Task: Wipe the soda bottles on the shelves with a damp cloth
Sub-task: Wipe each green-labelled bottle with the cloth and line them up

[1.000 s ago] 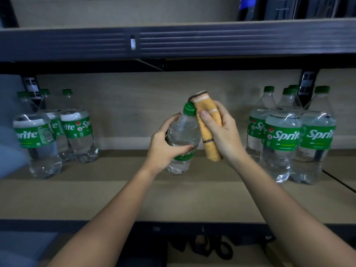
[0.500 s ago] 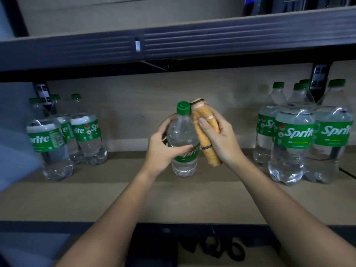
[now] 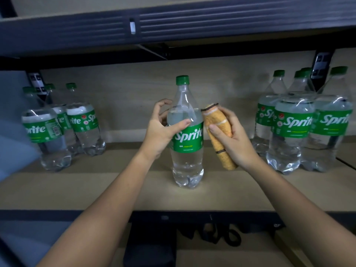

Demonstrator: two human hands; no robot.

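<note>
Standing upright on the shelf (image 3: 115, 191), Sprite bottle (image 3: 187, 135) in left grip (image 3: 161, 130), right grip (image 3: 234, 137) clamping rolled cloth (image 3: 218, 132) beside it

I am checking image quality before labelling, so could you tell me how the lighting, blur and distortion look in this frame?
Head view: dim overall, brightest on the shelf board around the middle bottle; that bottle, the cloth and both hands are fairly sharp; the left bottles are motion-smeared; small glare streaks on the right bottles; wide-angle bending of the upper shelf edge.
</note>
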